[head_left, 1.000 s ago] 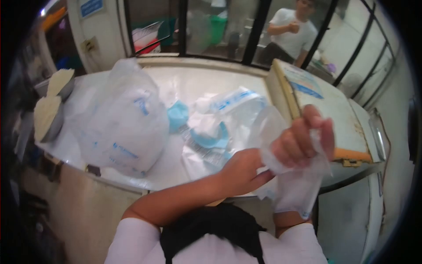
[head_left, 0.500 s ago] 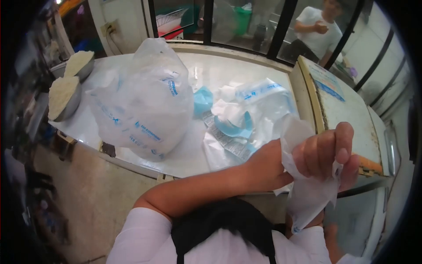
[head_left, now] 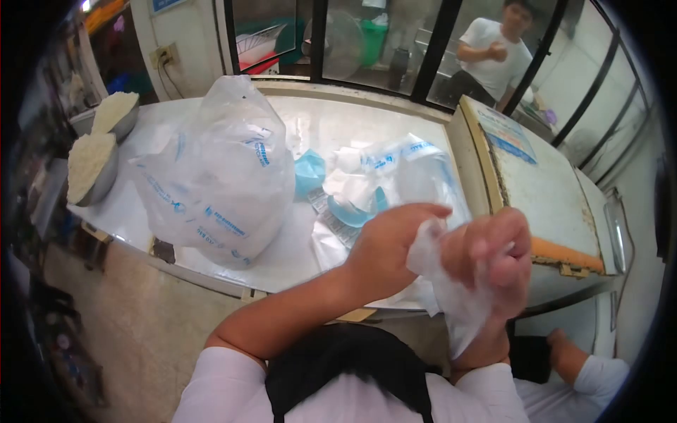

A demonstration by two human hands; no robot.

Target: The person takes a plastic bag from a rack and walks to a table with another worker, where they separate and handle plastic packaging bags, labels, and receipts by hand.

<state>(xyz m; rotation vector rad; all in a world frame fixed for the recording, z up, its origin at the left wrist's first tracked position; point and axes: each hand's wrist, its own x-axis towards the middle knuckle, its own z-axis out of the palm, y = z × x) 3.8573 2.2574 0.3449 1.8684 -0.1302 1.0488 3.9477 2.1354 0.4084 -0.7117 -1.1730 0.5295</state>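
A translucent white piece of plastic film (head_left: 462,314) hangs crumpled between my hands and partly wraps my right wrist. My left hand (head_left: 391,243) reaches across from the left and closes on the film's left edge; its fingertips are mostly hidden. With its fingers curled into a fist, my right hand (head_left: 497,257) holds the film, slightly blurred. Left of the hands, a large, full-looking translucent bag (head_left: 211,176) with blue print stands on the white table (head_left: 296,264). Behind my hands lie a flat clear printed plastic bag (head_left: 423,176) and torn light-blue pieces (head_left: 309,173).
Two metal bowls (head_left: 109,173) heaped with a pale grated or powdery food stand at the table's left end. A worn white cabinet (head_left: 543,190) borders the right side. Behind the window stands a person in a white shirt (head_left: 493,60). Another person's arm (head_left: 571,356) shows at lower right.
Both hands have shifted left and the plastic film with them. The right fist has turned and lowered slightly. Another person's arm at lower right shows more. The camera view has shifted slightly.
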